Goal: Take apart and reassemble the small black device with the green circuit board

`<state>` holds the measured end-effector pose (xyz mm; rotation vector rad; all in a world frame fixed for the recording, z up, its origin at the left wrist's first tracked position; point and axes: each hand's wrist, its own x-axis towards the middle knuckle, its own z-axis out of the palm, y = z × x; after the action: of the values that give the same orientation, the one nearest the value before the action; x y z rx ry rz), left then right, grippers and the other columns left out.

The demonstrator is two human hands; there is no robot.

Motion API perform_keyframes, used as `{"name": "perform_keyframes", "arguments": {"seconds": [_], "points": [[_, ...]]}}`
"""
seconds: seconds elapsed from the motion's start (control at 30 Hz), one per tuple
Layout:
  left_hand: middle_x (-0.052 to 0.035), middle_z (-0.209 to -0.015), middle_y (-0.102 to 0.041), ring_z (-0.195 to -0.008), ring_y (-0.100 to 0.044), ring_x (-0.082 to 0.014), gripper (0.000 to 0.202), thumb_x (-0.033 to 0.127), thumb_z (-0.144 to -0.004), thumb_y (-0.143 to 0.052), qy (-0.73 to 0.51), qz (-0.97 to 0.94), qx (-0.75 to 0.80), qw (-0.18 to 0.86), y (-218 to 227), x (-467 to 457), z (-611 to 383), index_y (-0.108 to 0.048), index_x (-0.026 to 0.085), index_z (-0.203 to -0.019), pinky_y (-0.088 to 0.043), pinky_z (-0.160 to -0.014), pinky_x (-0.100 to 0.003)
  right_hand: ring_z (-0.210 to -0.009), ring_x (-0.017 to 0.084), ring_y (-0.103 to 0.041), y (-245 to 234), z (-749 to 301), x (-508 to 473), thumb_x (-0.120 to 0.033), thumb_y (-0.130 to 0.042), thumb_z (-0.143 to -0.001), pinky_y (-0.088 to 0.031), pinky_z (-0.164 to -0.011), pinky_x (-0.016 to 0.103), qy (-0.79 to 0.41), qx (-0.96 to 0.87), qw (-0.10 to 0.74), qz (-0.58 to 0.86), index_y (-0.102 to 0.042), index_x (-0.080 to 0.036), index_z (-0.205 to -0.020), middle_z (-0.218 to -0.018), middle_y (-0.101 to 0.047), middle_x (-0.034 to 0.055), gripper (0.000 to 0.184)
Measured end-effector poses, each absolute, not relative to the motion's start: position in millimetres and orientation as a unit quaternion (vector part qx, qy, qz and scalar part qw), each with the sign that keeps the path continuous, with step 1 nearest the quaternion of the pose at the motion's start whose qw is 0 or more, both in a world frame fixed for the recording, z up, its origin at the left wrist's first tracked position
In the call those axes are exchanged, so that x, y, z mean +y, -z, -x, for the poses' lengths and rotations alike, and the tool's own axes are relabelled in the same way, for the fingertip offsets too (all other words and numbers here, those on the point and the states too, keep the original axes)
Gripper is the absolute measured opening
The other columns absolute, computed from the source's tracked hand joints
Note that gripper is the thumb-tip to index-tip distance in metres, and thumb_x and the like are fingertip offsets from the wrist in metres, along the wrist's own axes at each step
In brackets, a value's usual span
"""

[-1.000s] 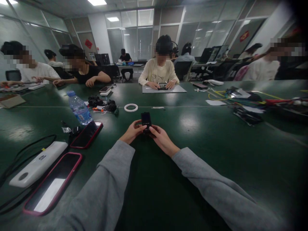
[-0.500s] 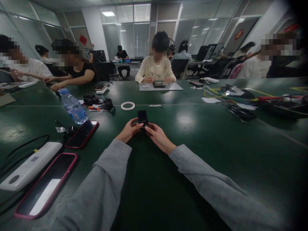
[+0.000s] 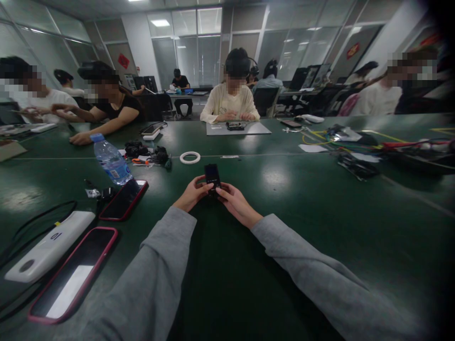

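Observation:
Both my hands hold a small black device (image 3: 212, 174) with a dark screen and small light markings below it. My left hand (image 3: 195, 192) grips its left side, the thumb lying on the lower front. From the right, my right hand (image 3: 237, 202) closes on the other edge, its thumb also on the lower front. The device is tilted with its screen facing me, above the green table (image 3: 284, 227). The fingers behind it are partly hidden. Just beyond it lies a white ring (image 3: 190, 157).
To my left are a water bottle (image 3: 112, 161), a red-edged phone (image 3: 124, 200), a pink-cased phone (image 3: 76, 274) and a white power bank (image 3: 51, 246) with black cables. Cables and parts (image 3: 359, 163) lie at the right. A person (image 3: 231, 102) sits opposite behind a grey board (image 3: 254, 128).
My hands keep the same grip on the device. The whole view has shifted slightly. At the left, a co-worker's arm now reaches lower onto the table.

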<state>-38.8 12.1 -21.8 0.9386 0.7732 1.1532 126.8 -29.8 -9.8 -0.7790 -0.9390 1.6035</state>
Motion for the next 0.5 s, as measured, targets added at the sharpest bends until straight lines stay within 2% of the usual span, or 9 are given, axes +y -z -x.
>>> {"name": "perform_keyframes", "arguments": {"seconds": [0.5], "points": [[-0.0072,-0.098,-0.066,-0.087,-0.064,-0.0156,0.064,0.019,-0.065,-0.08,-0.511,-0.415,0.335,0.674,20.5,11.3,38.7,-0.048,0.016,-0.12,-0.049,-0.08,-0.03,-0.104,0.016,-0.055,14.9,-131.1,-26.6,-0.027,-0.079,-0.069,-0.043,-0.09,0.028,-0.683,-0.387,0.531,0.319,-0.06,-0.021,-0.105,-0.109,-0.059,0.003,0.042]]}}
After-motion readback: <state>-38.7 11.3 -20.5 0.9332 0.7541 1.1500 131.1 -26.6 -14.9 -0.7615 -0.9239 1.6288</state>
